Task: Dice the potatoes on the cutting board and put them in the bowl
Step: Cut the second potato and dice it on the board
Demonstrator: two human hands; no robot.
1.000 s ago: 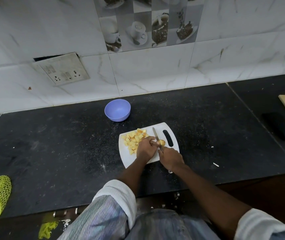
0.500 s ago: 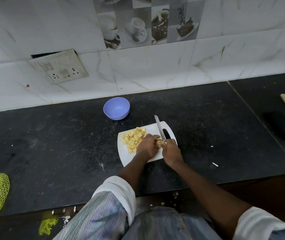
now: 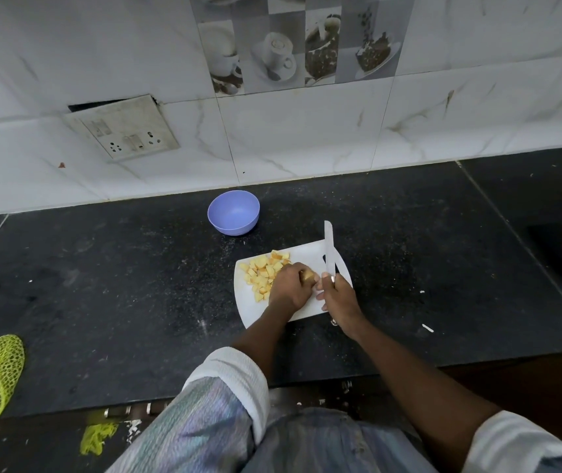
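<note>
change: knife (image 3: 329, 249) lifted up off the board since a moment ago | left hand (image 3: 289, 287) holds potato piece (image 3: 306, 276) on cutting board (image 3: 306, 259) | right hand (image 3: 338, 295) grips knife | next: another cut; bowl (image 3: 233, 212) has no potato yet

We are holding a potato piece (image 3: 306, 276) down with our left hand (image 3: 289, 287) on the white board (image 3: 310, 257). Our right hand (image 3: 337, 295) is gripping the knife (image 3: 329, 249), blade pointing up and away. Yellow cubes (image 3: 265, 272) are lying beside our left hand. The blue bowl (image 3: 233, 213) is sitting behind the board.
</note>
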